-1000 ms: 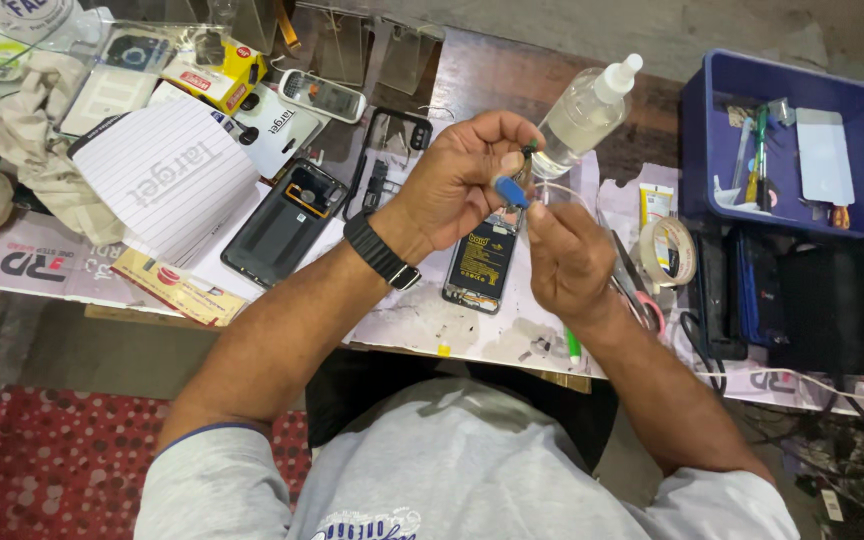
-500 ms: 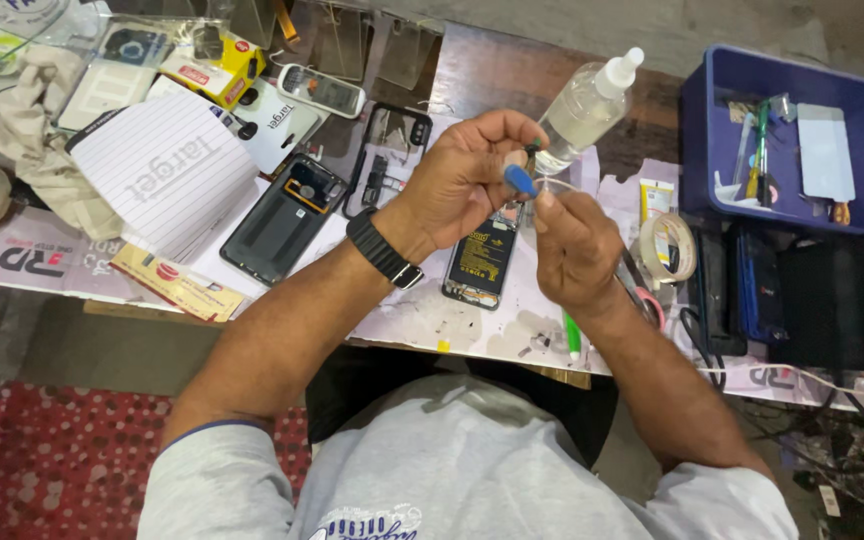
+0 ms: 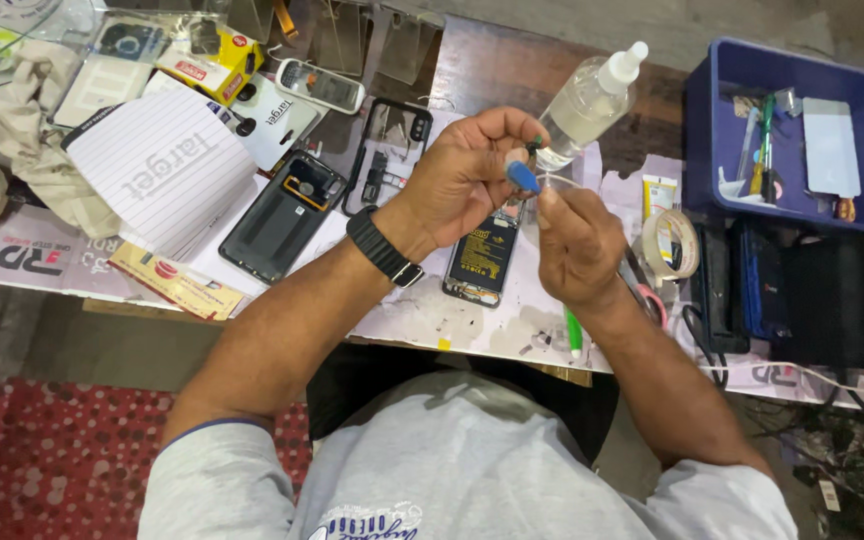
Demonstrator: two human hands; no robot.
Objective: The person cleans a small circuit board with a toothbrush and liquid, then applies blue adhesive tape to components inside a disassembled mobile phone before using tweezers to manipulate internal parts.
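Note:
My left hand [image 3: 472, 170], with a black watch on its wrist, pinches a small blue piece [image 3: 523, 177] above the bench. My right hand [image 3: 577, 240] is closed just right of it, its fingertips pinching a thin white strip [image 3: 564, 181] that runs up toward the blue piece. Directly under both hands lies an opened phone [image 3: 482, 258] showing its dark battery. A clear squeeze bottle [image 3: 587, 100] with a white nozzle lies tilted right behind the hands.
Left of the hands are a black phone back cover [image 3: 272, 222], a black phone frame [image 3: 384, 155], a lined notepad [image 3: 167, 170] and a crumpled cloth [image 3: 27, 130]. A tape roll [image 3: 674, 243] and a blue tray [image 3: 857, 205] of small tools sit at the right.
Both hands have held their place over the opened phone, shifting only slightly; the blue piece is turned a little between the fingers.

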